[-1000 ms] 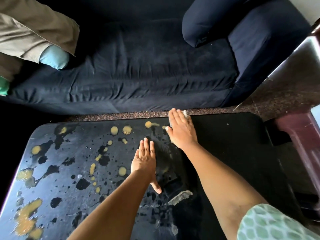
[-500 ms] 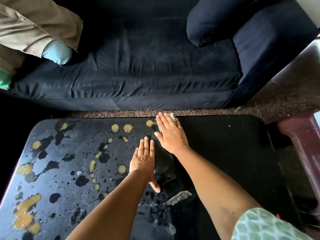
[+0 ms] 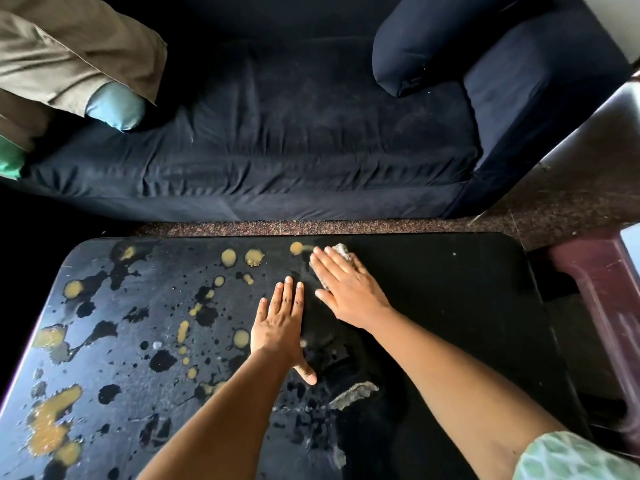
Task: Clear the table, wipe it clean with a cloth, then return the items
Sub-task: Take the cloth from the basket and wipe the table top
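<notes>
Sweeping left: right hand [image 3: 346,289], fingers flat, presses cloth [image 3: 341,250] along table [image 3: 450,306] far edge, now nearer yellow spots [image 3: 228,257] than before. Left hand [image 3: 278,323] flat, braced mid-table (holding nothing). Right half looks clean; left half stained.

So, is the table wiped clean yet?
Partly. Yellow splatters cover the table on the left; its right side looks clean. The right hand presses the cloth between them.

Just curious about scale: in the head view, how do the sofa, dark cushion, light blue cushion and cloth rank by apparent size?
1. sofa
2. dark cushion
3. light blue cushion
4. cloth, mostly hidden under the right hand, so its place is unsure.
</notes>
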{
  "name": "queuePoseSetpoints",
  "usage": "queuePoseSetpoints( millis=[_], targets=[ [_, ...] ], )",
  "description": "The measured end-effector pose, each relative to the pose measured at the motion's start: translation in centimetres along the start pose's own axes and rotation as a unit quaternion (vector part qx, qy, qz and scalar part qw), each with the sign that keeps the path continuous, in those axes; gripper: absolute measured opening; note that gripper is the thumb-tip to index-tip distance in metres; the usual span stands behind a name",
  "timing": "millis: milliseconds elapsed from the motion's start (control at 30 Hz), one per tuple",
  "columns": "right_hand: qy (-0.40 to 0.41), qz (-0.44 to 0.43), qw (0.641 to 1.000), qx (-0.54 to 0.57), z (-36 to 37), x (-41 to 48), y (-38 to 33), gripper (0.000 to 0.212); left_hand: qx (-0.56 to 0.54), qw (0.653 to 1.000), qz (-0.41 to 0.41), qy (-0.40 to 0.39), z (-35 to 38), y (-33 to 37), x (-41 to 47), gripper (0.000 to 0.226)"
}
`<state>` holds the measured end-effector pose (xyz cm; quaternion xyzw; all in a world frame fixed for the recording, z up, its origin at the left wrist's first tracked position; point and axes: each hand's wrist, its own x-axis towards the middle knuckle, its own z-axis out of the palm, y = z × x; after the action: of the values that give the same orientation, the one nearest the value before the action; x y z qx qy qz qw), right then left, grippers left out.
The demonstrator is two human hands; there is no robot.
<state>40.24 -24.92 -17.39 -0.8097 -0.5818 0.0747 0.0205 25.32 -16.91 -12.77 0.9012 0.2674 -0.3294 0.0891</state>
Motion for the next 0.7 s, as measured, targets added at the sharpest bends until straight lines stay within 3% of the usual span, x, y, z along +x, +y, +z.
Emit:
queuePoseSetpoints(
  millis=[67,167,233,367,467,533,600,700],
  targets=[
    [0.001,0.012,1.000,-0.014,0.2,-1.9,1.5,0.062,-0.007,1.000,-0.005,0.003,0.0,0.0,-0.1,0.165],
    [0.021,0.201,0.979,0.014,0.2,-3.2,1.8,0.062,-0.008,1.000,-0.013,0.003,0.0,0.2,-0.4,0.164],
    [0.037,0.255,0.966,0.027,0.5,-2.9,-0.1,0.063,-0.011,1.000,-0.019,0.009,0.1,0.2,-0.5,0.163],
    [0.034,0.120,0.991,0.042,1.1,-3.4,-4.9,0.063,-0.033,0.999,-0.037,0.019,0.4,0.0,-0.8,0.161],
    [0.017,0.037,0.999,0.017,1.4,-5.2,-3.9,0.060,-0.051,0.998,-0.040,0.020,0.6,0.0,-1.3,0.159],
    [0.015,0.083,0.996,0.006,1.4,-6.6,-2.1,0.060,-0.054,0.998,-0.037,0.023,0.7,-0.2,-1.4,0.158],
    [0.025,0.191,0.981,0.014,1.2,-7.5,-1.2,0.060,-0.056,0.998,-0.032,0.024,0.8,-0.4,-1.3,0.159],
    [0.052,0.290,0.955,0.038,1.6,-7.1,-4.0,0.062,-0.059,0.998,-0.023,0.024,0.8,-0.6,-1.2,0.159]
  ],
)
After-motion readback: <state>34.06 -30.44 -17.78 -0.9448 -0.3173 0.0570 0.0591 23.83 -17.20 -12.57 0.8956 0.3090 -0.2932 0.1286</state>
